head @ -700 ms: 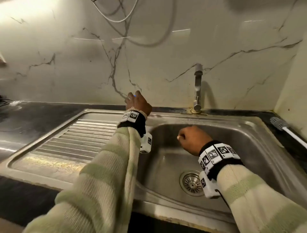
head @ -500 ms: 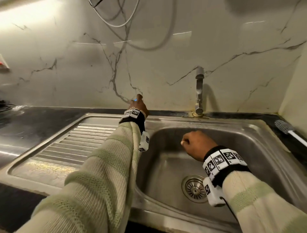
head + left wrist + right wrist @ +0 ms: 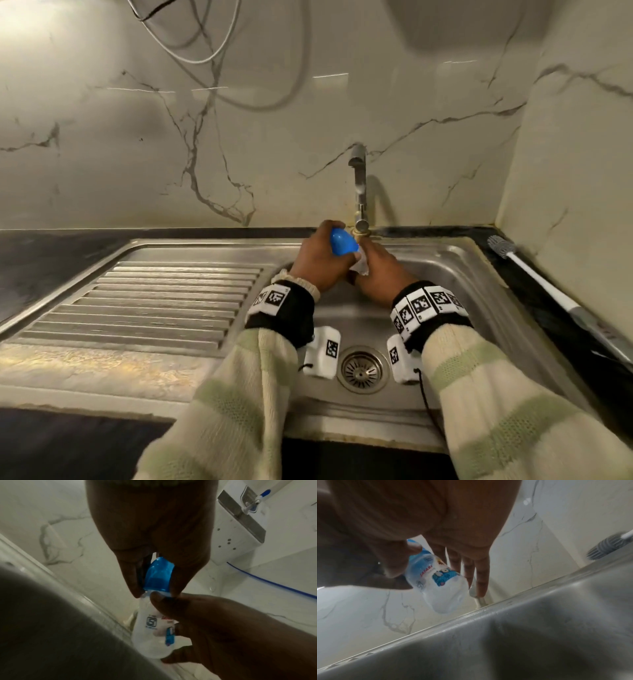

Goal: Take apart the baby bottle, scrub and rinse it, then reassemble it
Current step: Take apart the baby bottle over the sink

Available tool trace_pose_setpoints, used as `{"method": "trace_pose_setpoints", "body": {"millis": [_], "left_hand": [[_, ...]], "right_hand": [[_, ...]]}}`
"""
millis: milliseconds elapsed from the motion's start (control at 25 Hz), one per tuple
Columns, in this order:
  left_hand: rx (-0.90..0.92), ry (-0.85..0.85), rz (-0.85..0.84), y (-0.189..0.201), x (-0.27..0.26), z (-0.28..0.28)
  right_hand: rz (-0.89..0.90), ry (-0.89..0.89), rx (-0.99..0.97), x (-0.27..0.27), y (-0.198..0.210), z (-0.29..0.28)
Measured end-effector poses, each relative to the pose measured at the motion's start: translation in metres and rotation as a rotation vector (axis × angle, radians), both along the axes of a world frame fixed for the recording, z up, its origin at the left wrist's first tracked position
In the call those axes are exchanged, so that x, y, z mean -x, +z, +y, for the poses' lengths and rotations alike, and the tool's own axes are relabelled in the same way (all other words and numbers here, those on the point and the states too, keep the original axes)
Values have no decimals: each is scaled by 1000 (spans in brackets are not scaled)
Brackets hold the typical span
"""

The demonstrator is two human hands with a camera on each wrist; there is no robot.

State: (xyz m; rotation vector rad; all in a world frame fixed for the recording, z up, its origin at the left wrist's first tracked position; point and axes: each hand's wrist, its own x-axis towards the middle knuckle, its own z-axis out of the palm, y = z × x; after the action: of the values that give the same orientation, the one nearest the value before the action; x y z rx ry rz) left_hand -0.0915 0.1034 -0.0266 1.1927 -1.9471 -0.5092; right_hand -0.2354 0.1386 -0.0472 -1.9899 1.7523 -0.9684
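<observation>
Dim warm light, blurry wrist views

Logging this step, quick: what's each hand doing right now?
Left hand: grips the blue cap of the baby bottle.
Right hand: holds the clear bottle body, thumb and fingers around it.

Marble wall [image 3: 102, 154], loose cables [image 3: 191, 51] above, white wall appliance [image 3: 240, 534]

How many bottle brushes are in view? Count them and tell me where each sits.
1. The bottle brush lies on the dark counter right of the sink, bristle head toward the back wall. Others may be out of frame.
</observation>
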Motion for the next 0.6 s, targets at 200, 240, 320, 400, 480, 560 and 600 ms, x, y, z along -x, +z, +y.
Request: {"method": "trace_pose_setpoints", "body": {"millis": [200,240,320,400,480,560,600], "left_hand": [[-174,-108,144,-23,10,6],[-180,-105,160,-24,9,5],[-176,-79,162,-26,8,0],[-167,-42,159,-27,9,-3],[-149,13,151,-26,11,-4],[-148,79,148,-26,14,-4],[-156,114,147,-26,16,-5]], "right_hand": [[-18,-10,-75,22,-9,17],[-51,-4,-65,23,-10,17],[-109,18,-57,22,-11,16],[-128,37,-55,20,-11,15],[-117,41,-54,18,-9,15],[-59,26,-26,15,-6,11],[-1,12,2,14,-6,8]]}}
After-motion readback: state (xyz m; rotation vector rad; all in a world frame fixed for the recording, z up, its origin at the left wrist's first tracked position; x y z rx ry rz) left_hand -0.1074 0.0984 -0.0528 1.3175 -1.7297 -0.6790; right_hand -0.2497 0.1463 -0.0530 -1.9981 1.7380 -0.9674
